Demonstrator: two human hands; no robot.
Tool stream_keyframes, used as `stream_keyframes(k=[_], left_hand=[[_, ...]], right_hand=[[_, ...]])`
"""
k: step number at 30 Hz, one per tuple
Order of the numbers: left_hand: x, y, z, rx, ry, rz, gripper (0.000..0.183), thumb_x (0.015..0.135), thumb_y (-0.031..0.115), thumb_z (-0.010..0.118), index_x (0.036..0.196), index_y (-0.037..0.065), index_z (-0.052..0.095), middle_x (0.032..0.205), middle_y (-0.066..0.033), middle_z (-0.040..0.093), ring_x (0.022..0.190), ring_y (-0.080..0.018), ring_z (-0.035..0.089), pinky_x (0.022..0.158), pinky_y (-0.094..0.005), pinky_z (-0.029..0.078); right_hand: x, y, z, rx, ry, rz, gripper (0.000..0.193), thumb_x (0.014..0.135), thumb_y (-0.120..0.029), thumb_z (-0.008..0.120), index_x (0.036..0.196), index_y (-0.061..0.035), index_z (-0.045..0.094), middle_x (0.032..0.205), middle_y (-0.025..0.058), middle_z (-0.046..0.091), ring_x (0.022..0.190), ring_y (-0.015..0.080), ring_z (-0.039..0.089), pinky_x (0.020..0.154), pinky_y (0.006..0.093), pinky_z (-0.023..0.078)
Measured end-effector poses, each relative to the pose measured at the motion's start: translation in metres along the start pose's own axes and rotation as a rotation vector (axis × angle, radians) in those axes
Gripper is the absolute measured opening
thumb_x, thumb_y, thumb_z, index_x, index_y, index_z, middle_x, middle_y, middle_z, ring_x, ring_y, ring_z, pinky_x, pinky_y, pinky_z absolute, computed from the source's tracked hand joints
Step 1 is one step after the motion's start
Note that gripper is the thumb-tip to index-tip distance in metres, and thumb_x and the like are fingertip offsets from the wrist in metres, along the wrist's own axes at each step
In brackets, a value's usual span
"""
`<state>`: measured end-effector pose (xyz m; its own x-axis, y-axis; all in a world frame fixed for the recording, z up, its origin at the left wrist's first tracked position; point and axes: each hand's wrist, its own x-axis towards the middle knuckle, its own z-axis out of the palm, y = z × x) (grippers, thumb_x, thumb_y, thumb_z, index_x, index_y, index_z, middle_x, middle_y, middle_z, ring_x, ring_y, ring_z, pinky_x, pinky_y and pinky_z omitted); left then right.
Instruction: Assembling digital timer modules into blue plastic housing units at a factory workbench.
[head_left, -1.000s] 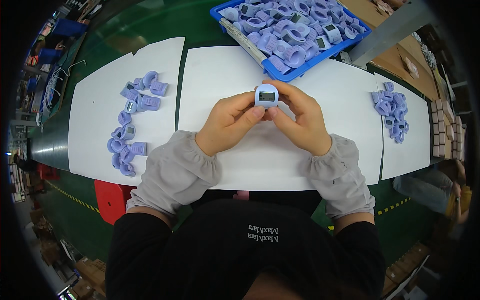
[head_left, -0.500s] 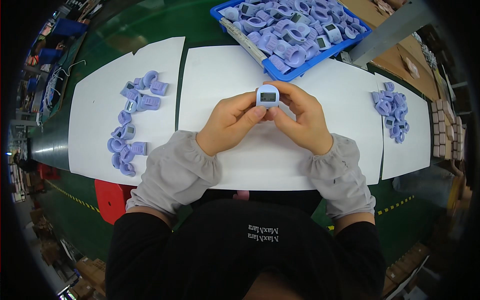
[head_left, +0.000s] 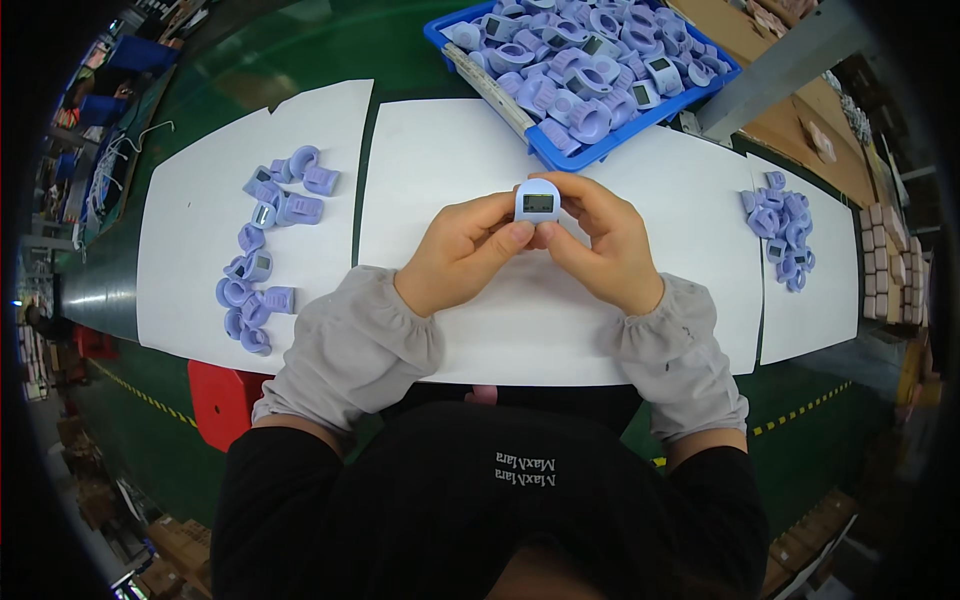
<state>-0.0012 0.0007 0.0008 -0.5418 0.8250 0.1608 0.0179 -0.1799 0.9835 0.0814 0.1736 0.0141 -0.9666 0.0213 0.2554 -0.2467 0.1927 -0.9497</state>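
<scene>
Over the middle white sheet, a small lavender plastic device with a dark grey display (head_left: 540, 203) is held upright, its display facing me. My left hand (head_left: 462, 248) grips its left side, thumb at the lower edge. From the other side my right hand (head_left: 607, 245) holds it too, thumb near the bottom and fingers behind. The fingers at its back are partly hidden. Beyond my hands, a blue bin (head_left: 590, 157) is heaped with many like lavender pieces (head_left: 590, 118), some showing displays.
A loose group of lavender devices (head_left: 302, 208) lies on the left white sheet (head_left: 190, 240). Another cluster (head_left: 790, 225) sits on the right sheet (head_left: 820, 320). A grey metal post (head_left: 770, 75) stands beside the bin. At the lower left is a red stool (head_left: 222, 405).
The whole view has shifted slightly, and the device sits a little lower in the picture. Both hands keep the same hold on it.
</scene>
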Motion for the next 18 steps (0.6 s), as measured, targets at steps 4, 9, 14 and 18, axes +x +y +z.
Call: stream_keyframes(k=[4,9,14,18], left_hand=[[0.0,0.0032,-0.0014,0.022,-0.028,-0.008,0.031,0.097,0.014,0.049,0.12,-0.006,0.053,0.107,-0.0102,0.061,0.097,-0.015,0.061,0.087,-0.0284,0.052],[-0.0007,0.0037,-0.0006,0.032,-0.033,0.002,0.032,0.099,0.017,0.045,0.121,-0.005,0.053,0.107,-0.0079,0.061,0.096,-0.0127,0.058,0.086,-0.0274,0.048],[-0.0021,-0.0028,-0.0007,-0.006,0.032,0.014,0.03,0.094,0.014,0.054,0.117,-0.005,0.054,0.105,-0.0093,0.062,0.096,-0.0147,0.06,0.085,-0.0282,0.049],[-0.0017,0.0024,-0.0007,0.003,0.127,0.014,0.03,0.089,0.013,0.063,0.112,-0.004,0.056,0.099,-0.0091,0.064,0.093,-0.0149,0.062,0.083,-0.0287,0.05]], right_hand=[[-0.0001,0.0014,-0.0001,0.011,0.006,-0.029,0.04,0.085,-0.001,0.059,0.123,0.0058,0.05,0.117,0.0124,0.058,0.11,0.0205,0.056,0.1,0.0354,0.041],[-0.0002,0.0038,-0.0013,0.013,-0.008,-0.023,0.041,0.085,-0.001,0.059,0.124,0.0059,0.049,0.117,0.0127,0.058,0.111,0.0207,0.055,0.1,0.0353,0.041],[0.0002,0.0061,-0.0008,0.039,-0.041,-0.034,0.047,0.083,0.001,0.06,0.127,0.0063,0.047,0.122,0.0147,0.055,0.116,0.0228,0.052,0.103,0.037,0.038],[0.0001,0.0027,0.0019,0.04,-0.062,-0.108,0.058,0.08,0.003,0.061,0.134,0.0061,0.04,0.129,0.0164,0.05,0.123,0.0251,0.048,0.107,0.039,0.034]])
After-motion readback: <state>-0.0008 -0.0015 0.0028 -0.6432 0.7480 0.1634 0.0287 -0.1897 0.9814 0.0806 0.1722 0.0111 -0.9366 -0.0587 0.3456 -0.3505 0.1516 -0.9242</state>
